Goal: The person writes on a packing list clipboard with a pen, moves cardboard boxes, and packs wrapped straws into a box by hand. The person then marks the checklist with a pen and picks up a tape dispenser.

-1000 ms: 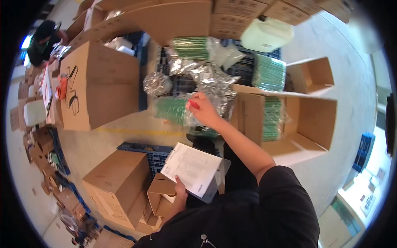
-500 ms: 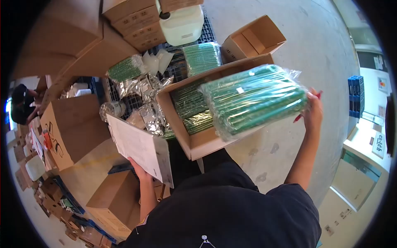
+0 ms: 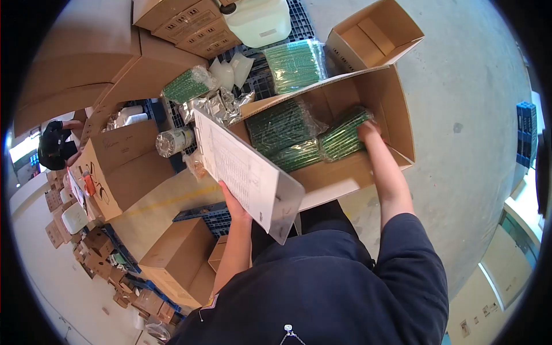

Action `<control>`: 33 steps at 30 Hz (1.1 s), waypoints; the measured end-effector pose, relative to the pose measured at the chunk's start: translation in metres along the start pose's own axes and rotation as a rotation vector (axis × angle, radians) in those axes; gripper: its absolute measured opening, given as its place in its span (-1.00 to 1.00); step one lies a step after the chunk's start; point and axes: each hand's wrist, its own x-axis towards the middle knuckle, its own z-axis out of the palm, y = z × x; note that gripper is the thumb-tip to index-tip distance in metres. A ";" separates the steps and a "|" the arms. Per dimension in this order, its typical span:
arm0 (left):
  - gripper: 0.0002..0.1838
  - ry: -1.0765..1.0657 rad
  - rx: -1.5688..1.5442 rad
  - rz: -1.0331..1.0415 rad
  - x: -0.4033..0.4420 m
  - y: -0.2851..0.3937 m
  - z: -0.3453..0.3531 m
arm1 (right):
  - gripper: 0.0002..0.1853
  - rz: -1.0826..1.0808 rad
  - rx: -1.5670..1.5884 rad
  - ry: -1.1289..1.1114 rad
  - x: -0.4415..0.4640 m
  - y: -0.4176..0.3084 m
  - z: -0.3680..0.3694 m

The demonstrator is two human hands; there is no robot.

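Observation:
My left hand (image 3: 234,202) is closed on the lower edge of a clipboard (image 3: 244,169) with printed sheets, tilted over the near left corner of an open cardboard box (image 3: 382,98). My right hand (image 3: 370,130) reaches into the right part of this box, at the end of a clear plastic-wrapped pack of long thin green sticks (image 3: 345,135). Its fingers are partly hidden, but they appear closed on the pack's end. To the left in the box lie a darker green wrapped pack (image 3: 282,127) and another green pack (image 3: 296,156).
Beyond the box, a dark pallet holds a green wrapped bundle (image 3: 296,64), silver foil bags (image 3: 215,106) and a whitish jug (image 3: 259,23). An open carton (image 3: 376,34) stands behind it. Cartons (image 3: 123,167) stand to the left, where another person (image 3: 57,144) is visible.
My right hand has lowered the green wrapped pack from above the box's right side into the box. The clipboard has shifted right, over the box's near left corner.

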 end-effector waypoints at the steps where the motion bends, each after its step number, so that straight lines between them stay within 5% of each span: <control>1: -0.31 -0.064 -0.046 -0.021 -0.001 0.001 0.001 | -0.78 -0.007 0.000 -0.003 0.009 -0.003 0.019; 6: -0.28 -0.068 -0.042 -0.075 0.000 -0.003 -0.008 | -0.67 -0.022 0.061 0.232 0.037 -0.004 0.074; 12: -0.29 -0.058 -0.167 -0.143 -0.001 0.002 -0.009 | -0.53 -0.173 0.119 0.118 -0.022 0.010 0.008; 15: -0.29 -0.065 -0.181 -0.116 0.001 0.003 -0.023 | -0.51 -0.064 0.082 0.121 -0.027 -0.008 -0.005; 17: -0.29 -0.032 -0.211 -0.088 -0.004 0.013 -0.039 | -0.60 -0.243 0.154 0.140 -0.063 -0.029 -0.049; 18: -0.29 -0.006 -0.223 -0.079 -0.008 0.018 -0.047 | -0.66 -0.343 0.513 0.073 -0.085 -0.046 -0.072; 21: -0.29 0.022 -0.359 -0.051 -0.015 0.023 -0.104 | -0.82 -0.590 1.263 -0.205 -0.166 -0.115 -0.146; 26: -0.28 0.226 -0.401 -0.041 -0.028 -0.011 -0.229 | -0.80 -0.861 1.565 -0.298 -0.255 -0.272 -0.204; 31: -0.39 0.727 -0.567 -0.271 -0.050 -0.056 -0.299 | -0.76 -0.738 1.660 -0.576 -0.260 -0.467 -0.152; 33: -0.42 0.758 -0.664 -0.288 -0.047 -0.082 -0.338 | -0.70 -0.579 1.631 -0.543 -0.223 -0.535 -0.107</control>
